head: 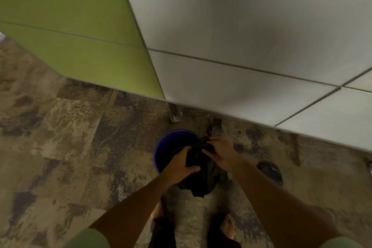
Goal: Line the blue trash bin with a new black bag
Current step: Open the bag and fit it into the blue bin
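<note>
A round blue trash bin (pixel 168 145) stands on the patterned floor just in front of my bare feet. Over its near right side hangs a crumpled black bag (pixel 203 179), bunched up and drooping below my hands. My left hand (pixel 181 164) grips the bag's left part, fingers curled around the plastic. My right hand (pixel 222 152) pinches the bag's upper edge near the bin's right rim. The bin's right side and inside are mostly hidden by the bag and hands.
A green partition panel (pixel 70 26) and grey panels (pixel 241 36) rise behind the bin, held off the floor by a metal leg (pixel 175 113). A dark sandal (pixel 270 172) lies on the floor to the right.
</note>
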### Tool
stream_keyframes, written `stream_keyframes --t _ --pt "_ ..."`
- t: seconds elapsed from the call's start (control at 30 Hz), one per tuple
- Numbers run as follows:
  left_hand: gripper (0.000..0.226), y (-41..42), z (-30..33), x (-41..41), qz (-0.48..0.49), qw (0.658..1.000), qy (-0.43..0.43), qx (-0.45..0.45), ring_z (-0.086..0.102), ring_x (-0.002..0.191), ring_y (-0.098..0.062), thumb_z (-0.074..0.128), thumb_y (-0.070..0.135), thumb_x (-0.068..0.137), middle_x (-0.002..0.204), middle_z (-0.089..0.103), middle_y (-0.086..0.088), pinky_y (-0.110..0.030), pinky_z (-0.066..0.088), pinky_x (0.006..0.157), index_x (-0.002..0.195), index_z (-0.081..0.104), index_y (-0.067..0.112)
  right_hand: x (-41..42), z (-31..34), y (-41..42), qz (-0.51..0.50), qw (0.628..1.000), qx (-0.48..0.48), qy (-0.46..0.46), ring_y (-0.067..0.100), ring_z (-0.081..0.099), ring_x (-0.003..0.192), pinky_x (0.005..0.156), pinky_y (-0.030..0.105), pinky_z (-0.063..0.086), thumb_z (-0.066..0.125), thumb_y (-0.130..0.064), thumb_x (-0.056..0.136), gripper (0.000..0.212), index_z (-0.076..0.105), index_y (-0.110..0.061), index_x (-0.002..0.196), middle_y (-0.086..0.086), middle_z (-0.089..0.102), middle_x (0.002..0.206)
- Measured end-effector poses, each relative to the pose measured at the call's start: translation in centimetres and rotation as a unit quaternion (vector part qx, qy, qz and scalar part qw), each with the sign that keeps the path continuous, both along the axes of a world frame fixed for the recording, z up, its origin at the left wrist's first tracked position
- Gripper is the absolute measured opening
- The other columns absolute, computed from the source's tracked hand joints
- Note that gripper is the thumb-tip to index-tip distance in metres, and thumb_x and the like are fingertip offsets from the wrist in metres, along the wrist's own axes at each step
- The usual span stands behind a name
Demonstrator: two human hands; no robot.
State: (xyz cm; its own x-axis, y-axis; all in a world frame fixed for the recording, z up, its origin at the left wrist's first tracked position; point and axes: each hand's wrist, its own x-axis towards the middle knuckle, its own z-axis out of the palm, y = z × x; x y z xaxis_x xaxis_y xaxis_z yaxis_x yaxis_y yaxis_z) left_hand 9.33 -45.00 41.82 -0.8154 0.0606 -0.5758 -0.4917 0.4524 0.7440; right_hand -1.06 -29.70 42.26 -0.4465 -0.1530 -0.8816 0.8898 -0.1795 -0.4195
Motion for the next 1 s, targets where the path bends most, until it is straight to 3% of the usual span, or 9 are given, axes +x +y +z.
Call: stream_keyframes --t 0.07,0.17,0.27,0.37,0.47,0.63,0.77,0.9,1.0 --pt "0.05 -1.7 -0.3 0.5 0.017 1.0 -0.009 -0.009 0.06 0.125 -0.019 0.071 0.03 0.092 0.134 0.065 -0.001 -0.033 0.047 0.106 0.139 0.055 0.02 -0.3 -0.1 -1.5 -0.031 0.999 0.019 -0.004 0.034 0.061 0.099 0.048 0.029 0.059 0.053 0.006 0.097 0.029 0.06 -0.004 0.123 0.016 0.057 0.116" --pt "0.014 -4.5 -0.3 0.8 0.078 0.997 -0.01 -0.011 0.069 0.094 -0.021 0.069 0.028 0.095 0.095 0.073 -0.006 -0.033 0.053 0.08 0.098 0.072 0.015 -1.0 0.2 -3.3 -0.07 0.996 0.048 0.01 0.033 0.061 0.11 0.05 0.029 0.061 0.055 0.0 0.098 0.031 0.058 -0.003 0.129 0.017 0.057 0.127" --pt "0.032 -7.0 -0.8 0.9 0.146 0.989 -0.017 0.0 0.058 0.063 -0.007 0.074 0.027 0.092 0.059 0.057 0.013 -0.015 0.04 0.058 0.064 0.056 0.027 -0.8 0.7 -5.0 -0.091 0.993 0.053 0.052 0.027 0.068 0.101 0.059 0.031 0.059 0.065 -0.014 0.095 0.033 0.059 -0.007 0.127 0.015 0.066 0.12" --pt "0.012 -8.5 -0.1 0.3 0.169 0.984 -0.017 0.043 0.067 0.082 -0.015 0.076 0.03 0.09 0.081 0.07 0.016 -0.017 0.054 0.069 0.086 0.067 0.023 0.5 1.5 -6.4 0.033 0.973 0.19 0.128 0.026 0.065 0.085 0.068 0.04 0.056 0.076 -0.034 0.086 0.03 0.061 -0.02 0.108 0.012 0.068 0.104" --pt "0.045 -9.5 0.0 -0.5 0.152 0.988 0.004 0.024 0.068 0.103 -0.024 0.077 0.035 0.088 0.113 0.071 -0.005 -0.035 0.057 0.089 0.12 0.064 0.007 2.7 2.9 -8.7 0.149 0.955 0.206 0.155 0.023 0.068 0.08 0.072 0.039 0.059 0.074 -0.052 0.083 0.036 0.066 -0.018 0.093 0.008 0.071 0.091" --pt "0.035 -10.2 -0.3 -0.6 0.074 0.997 0.025 0.026 0.065 0.083 -0.011 0.075 0.033 0.09 0.102 0.073 0.0 -0.005 0.049 0.063 0.119 0.066 0.015 4.9 4.1 -11.6 0.328 0.916 0.175 0.149 0.014 0.071 0.08 0.067 0.024 0.056 0.069 -0.05 0.089 0.029 0.073 -0.021 0.089 -0.002 0.074 0.084" --pt "0.022 -11.4 -0.3 0.3 0.088 0.995 0.02 0.046 0.065 0.074 0.009 0.076 0.036 0.088 0.085 0.064 0.022 -0.007 0.048 0.063 0.096 0.057 0.044 4.5 3.0 -12.2 0.26 0.941 0.168 0.139 0.013 0.068 0.069 0.053 0.017 0.053 0.062 -0.028 0.099 0.02 0.07 -0.016 0.085 0.001 0.072 0.078" --pt "0.024 -13.5 -1.0 1.0 0.163 0.986 0.012 -0.005 0.054 0.066 -0.004 0.069 0.037 0.094 0.073 0.053 0.01 -0.012 0.043 0.058 0.084 0.052 0.022 3.6 1.5 -11.5 0.135 0.984 0.103 0.058 0.023 0.076 0.088 0.07 0.035 0.062 0.052 -0.023 0.104 0.02 0.067 -0.012 0.1 0.008 0.077 0.097" --pt "0.026 -15.1 -1.8 1.2 0.23 0.97 0.006 -0.072 0.046 0.065 0.001 0.069 0.027 0.095 0.073 0.048 0.01 -0.013 0.033 0.056 0.08 0.048 0.024 2.6 -0.3 -10.3 0.075 0.994 0.084 0.016 0.031 0.071 0.099 0.074 0.044 0.061 0.046 -0.014 0.105 0.018 0.06 -0.004 0.104 0.013 0.071 0.108"
